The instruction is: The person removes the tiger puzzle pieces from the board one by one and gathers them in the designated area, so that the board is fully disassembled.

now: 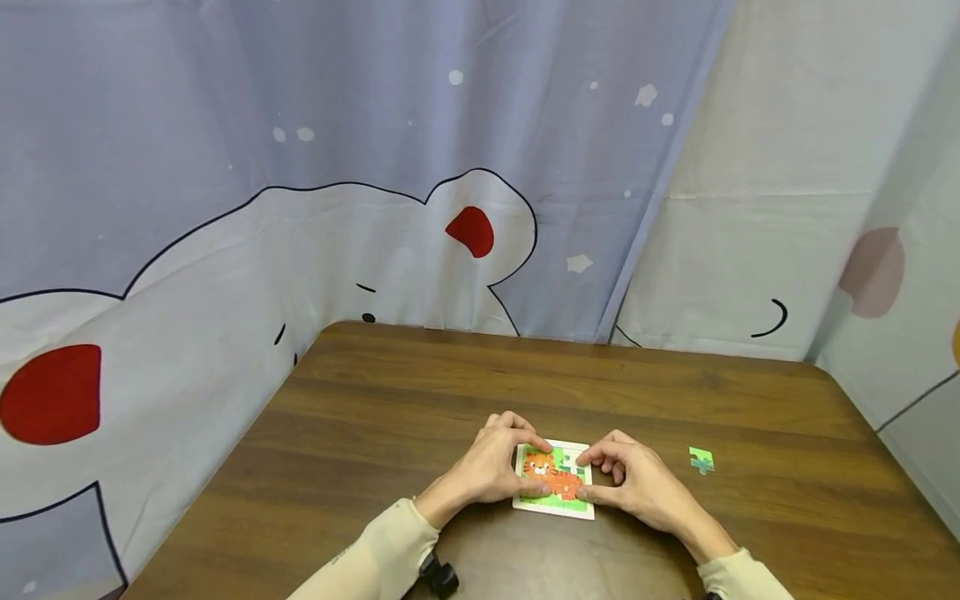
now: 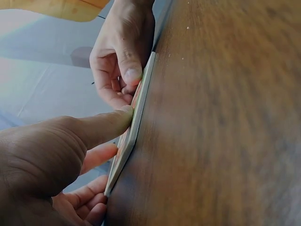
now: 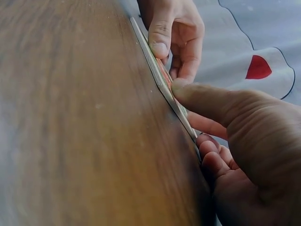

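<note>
A small square tiger puzzle (image 1: 558,483) with a pale border and green background lies flat on the table in the head view. White backing shows in its upper right part. Across the left side, my left hand (image 1: 491,462) rests its extended thumb and index finger on the picture. From the right, my right hand (image 1: 641,483) touches the face with thumb and index fingertip, the index beside the white gap. Its other fingers bend beside the board's edge. Both wrist views show the puzzle's thin edge (image 2: 136,125) side-on, with the thumbs (image 3: 197,96) pressing from above.
A loose green puzzle piece (image 1: 702,460) lies on the brown wooden table (image 1: 360,417), right of my right hand. Patterned curtains (image 1: 405,250) hang along the table's back and sides. A small black device (image 1: 440,577) is strapped at my left wrist.
</note>
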{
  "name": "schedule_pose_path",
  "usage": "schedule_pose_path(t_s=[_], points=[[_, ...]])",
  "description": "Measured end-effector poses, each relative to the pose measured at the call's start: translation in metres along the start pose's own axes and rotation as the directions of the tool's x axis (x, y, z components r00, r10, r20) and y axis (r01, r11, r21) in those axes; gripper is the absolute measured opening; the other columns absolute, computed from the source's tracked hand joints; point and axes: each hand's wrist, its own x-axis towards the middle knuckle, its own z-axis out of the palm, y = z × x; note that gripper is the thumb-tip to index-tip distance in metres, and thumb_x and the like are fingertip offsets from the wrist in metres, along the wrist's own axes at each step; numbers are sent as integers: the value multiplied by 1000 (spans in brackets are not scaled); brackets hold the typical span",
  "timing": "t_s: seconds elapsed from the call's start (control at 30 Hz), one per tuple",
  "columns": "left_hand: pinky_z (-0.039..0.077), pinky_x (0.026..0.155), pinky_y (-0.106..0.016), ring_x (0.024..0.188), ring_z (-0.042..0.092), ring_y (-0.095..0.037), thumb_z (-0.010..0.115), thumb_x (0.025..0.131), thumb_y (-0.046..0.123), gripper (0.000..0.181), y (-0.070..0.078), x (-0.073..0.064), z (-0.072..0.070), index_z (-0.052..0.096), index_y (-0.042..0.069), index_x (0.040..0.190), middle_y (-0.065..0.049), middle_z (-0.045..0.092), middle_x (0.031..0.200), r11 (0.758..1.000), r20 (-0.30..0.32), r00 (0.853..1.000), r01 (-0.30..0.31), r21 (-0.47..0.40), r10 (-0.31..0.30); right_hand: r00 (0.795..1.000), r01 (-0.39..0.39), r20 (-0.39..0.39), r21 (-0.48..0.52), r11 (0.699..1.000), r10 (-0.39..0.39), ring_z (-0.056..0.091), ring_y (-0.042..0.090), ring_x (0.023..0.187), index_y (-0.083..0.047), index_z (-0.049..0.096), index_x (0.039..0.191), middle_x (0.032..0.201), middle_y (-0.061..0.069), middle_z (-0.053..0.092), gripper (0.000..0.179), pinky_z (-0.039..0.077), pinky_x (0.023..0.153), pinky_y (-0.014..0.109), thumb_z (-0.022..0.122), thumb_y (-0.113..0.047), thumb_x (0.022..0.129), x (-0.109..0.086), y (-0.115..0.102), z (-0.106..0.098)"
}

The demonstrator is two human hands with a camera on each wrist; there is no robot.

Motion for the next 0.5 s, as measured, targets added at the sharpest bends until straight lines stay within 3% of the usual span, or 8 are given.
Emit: schedule_pose_path(t_s=[0.5], points=[[43, 106, -44, 120, 52, -21, 104, 79, 36, 50, 1, -1, 0, 86, 23, 124, 0, 65, 130, 1000, -10, 1000, -8, 11, 8, 999, -36, 25, 46, 998, 35, 56, 13, 89, -18, 77, 108, 97, -1, 60, 34, 49, 77, 25, 100, -28, 85, 0, -3, 3]])
